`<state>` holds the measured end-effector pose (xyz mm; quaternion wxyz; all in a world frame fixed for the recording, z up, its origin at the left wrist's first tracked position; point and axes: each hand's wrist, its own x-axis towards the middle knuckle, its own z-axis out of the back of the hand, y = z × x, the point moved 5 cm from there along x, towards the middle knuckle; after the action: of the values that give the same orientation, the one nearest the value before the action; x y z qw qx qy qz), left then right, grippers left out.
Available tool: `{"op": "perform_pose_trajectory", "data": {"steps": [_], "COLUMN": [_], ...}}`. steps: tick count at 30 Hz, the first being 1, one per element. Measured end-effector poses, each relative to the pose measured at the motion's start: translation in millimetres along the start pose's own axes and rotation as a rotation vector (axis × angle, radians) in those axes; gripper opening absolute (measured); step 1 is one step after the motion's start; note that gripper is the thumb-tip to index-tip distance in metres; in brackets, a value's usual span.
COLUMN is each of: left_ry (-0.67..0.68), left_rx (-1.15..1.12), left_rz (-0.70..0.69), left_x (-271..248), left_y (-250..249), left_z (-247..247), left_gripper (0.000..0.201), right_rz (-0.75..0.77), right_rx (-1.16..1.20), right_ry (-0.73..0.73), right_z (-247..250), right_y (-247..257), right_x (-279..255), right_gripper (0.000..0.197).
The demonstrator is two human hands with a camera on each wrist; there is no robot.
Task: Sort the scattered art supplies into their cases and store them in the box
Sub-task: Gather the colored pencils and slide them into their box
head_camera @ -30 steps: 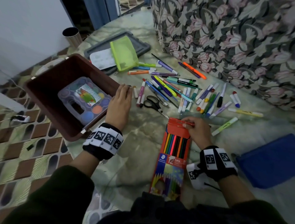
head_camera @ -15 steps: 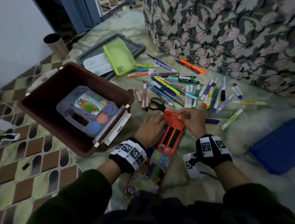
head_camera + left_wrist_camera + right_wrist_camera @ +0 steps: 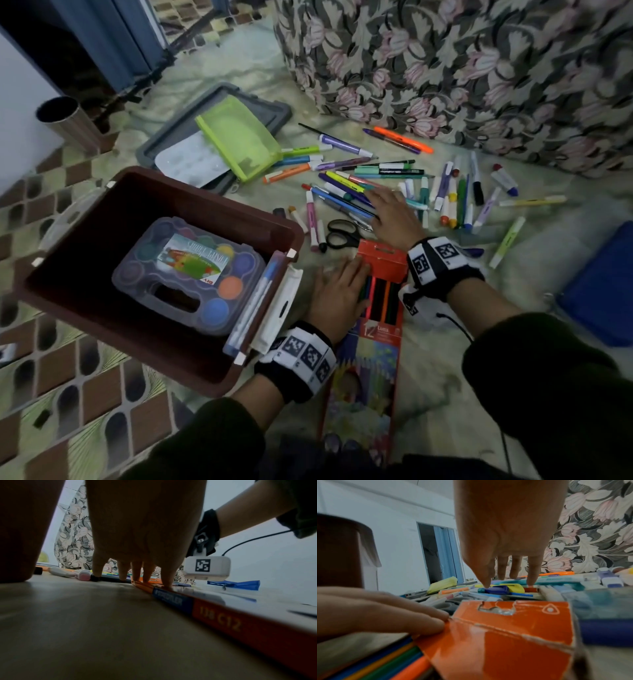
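- Head view, grip: your left hand (image 3: 337, 297) lies flat, fingers straight, pressing the left edge of the pencil box (image 3: 371, 329); your right hand (image 3: 390, 219) is spread, holding nothing, fingertips on the loose markers (image 3: 346, 198).
- Head view, stock: brown box (image 3: 291, 228) at left holds a paint set (image 3: 188, 274); green pouch (image 3: 239, 137), scissors (image 3: 342, 233) and blue case (image 3: 603, 291) lie out.
- Left wrist view: your fingers (image 3: 169, 580) rest on the pencil box's (image 3: 223, 616) near top edge.
- Right wrist view: index fingertip (image 3: 486, 584) touches a blue pen (image 3: 498, 589); the box's orange flap (image 3: 510, 626) stands open.
- Step, judged: picking up strays with the pencil box held steady. Next, pinch one pen cleanly from the pile.
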<state>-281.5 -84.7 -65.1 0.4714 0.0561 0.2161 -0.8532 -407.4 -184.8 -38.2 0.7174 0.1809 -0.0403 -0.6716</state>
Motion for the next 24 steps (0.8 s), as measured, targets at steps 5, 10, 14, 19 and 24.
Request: {"op": "perform_pose_trajectory", "data": {"steps": [5, 10, 14, 19, 24], "left_ry": [-0.006, -0.003, 0.006, 0.03, 0.054], "left_rx": [-0.014, 0.0, 0.001, -0.02, -0.032], "left_rz": [0.017, 0.03, 0.045, 0.064, 0.076], "left_x": [-0.8, -1.1, -1.0, -2.0, -2.2], "left_y": [2.2, 1.9, 2.7, 1.0, 0.3], "left_z": [-1.0, -0.8, 0.6, 3.7, 5.5], "left_gripper": [0.063, 0.063, 0.063, 0.062, 0.063], "right_rz": [0.038, 0.067, 0.122, 0.017, 0.032], "right_rx": [-0.015, 0.009, 0.06, 0.16, 0.019], "right_ry": [0.03, 0.043, 0.004, -0.157, -0.112], "right_z": [-5.5, -7.0, -4.5, 18.7, 25.2], "right_y": [-0.4, 0.9, 5.3, -12.0, -17.8], "right_x": [5.4, 8.2, 7.5, 23.6, 46.3], "right_gripper": [0.053, 0.051, 0.043, 0.039, 0.038]}}
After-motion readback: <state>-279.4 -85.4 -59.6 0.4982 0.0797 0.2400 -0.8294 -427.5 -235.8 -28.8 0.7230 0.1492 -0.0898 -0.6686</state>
